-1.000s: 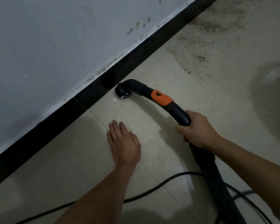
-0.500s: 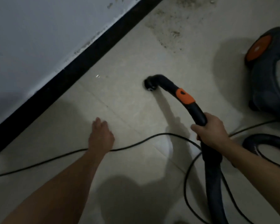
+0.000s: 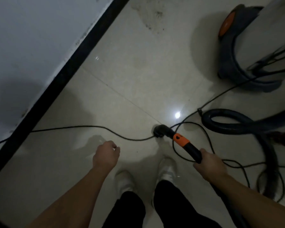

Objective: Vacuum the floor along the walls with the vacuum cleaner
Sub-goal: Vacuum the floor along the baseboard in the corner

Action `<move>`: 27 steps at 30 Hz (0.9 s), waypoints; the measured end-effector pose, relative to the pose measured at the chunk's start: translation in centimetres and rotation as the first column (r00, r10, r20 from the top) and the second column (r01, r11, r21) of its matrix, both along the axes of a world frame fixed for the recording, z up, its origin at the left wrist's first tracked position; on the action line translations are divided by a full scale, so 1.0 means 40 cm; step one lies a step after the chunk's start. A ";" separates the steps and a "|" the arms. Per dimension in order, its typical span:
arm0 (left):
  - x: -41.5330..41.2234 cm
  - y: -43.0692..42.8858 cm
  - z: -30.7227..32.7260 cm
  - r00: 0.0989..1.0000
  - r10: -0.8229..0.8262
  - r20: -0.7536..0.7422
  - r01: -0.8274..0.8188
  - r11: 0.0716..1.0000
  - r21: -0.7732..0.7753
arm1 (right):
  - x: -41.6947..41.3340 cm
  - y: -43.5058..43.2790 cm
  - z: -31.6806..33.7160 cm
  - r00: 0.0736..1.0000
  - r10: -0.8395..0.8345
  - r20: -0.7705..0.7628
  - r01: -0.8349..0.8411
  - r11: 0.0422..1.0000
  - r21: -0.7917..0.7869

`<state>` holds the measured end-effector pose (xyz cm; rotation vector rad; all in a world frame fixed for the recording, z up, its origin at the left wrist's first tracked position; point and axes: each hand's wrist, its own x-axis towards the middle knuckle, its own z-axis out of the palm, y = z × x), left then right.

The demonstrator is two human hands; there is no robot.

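Observation:
My right hand (image 3: 209,165) grips the black vacuum hose handle (image 3: 192,151), which has an orange collar (image 3: 180,140). Its curved black nozzle end (image 3: 160,130) hangs over the pale tiled floor (image 3: 138,76), well away from the wall. My left hand (image 3: 106,155) hangs free in the air with loosely curled fingers and holds nothing. The grey vacuum cleaner body (image 3: 234,51), with an orange button, stands at the upper right. Its ribbed hose (image 3: 237,119) loops across the floor on the right.
A white wall (image 3: 31,38) with a black skirting board (image 3: 69,68) runs diagonally on the left. A thin black power cable (image 3: 89,127) crosses the floor and coils near my right hand. Dirt patches (image 3: 153,17) lie by the skirting at the top. My white shoes (image 3: 167,170) stand below.
I have risen from a crouch to standing. My left hand has lifted off the floor and curled. The nozzle has moved away from the skirting toward the vacuum body.

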<state>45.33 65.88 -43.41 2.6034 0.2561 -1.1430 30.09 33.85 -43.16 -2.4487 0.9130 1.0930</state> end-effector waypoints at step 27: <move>0.426 -0.747 0.766 0.523 0.665 -0.533 -0.849 0.350 -0.397 | 0.432 -0.124 0.735 0.830 -0.270 0.488 0.011 0.883 0.470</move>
